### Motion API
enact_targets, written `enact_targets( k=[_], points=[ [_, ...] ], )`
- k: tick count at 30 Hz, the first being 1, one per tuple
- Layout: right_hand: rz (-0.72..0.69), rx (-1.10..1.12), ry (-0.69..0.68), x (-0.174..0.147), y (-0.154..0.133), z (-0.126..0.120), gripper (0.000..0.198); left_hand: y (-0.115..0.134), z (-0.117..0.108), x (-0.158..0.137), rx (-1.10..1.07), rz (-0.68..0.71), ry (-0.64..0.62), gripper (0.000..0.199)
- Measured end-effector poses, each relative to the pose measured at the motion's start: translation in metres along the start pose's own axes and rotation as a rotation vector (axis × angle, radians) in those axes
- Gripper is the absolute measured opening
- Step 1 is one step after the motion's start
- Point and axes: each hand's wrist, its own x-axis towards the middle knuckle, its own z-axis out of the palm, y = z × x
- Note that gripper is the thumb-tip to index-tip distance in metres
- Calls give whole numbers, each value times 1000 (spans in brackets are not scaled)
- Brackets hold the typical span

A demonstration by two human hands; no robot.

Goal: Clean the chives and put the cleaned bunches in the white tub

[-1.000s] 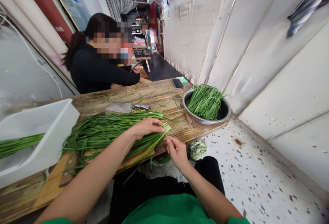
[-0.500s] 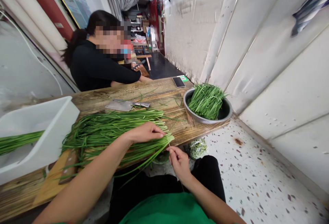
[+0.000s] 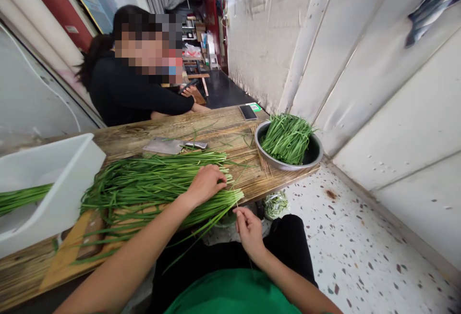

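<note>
Long garlic chives (image 3: pixel 154 177) lie in a thick layer on the wooden table, their pale cut ends toward the right. My left hand (image 3: pixel 206 184) is over those ends, fingers curled down and closed on a few stalks; the fingertips are partly hidden. Close to the table's front edge, my right hand (image 3: pixel 249 230) pinches a thin bamboo skewer. The skewer's tip runs into the ends of a smaller row of chives (image 3: pixel 230 196), which lies nearest me and partly hangs over the edge. Several loose skewers (image 3: pixel 264 164) lie beside the metal bowl.
A grey metal bowl (image 3: pixel 319 153) of chives stands at the table's right end. Behind the pile lies a cleaver (image 3: pixel 165 146); a phone (image 3: pixel 248 112) is at the far edge. A white bin (image 3: pixel 77 165) stands left. A person in black (image 3: pixel 129 88) sits opposite, holding a phone.
My left hand has moved from the near row's ends back and up to the ends of the larger pile. My right hand stays in place with the skewer.
</note>
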Motion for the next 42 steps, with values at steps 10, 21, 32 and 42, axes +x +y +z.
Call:
enact_targets(
  k=[10, 21, 32, 42],
  points=[
    [-36, -27, -38, 12, -16, -8, 31, 1, -7, 2, -367, -36, 8, 18],
    [-59, -55, -16, 15, -19, -10, 30, -1, -2, 2, -430, -78, 63, 18],
    [-80, -103, 2, 17, -20, -11, 30, -4, 2, 5, -612, -134, -82, 26],
    [-77, -99, 8, 15, -19, -11, 30, -15, 9, 4, -606, -131, -160, 33]
  ],
)
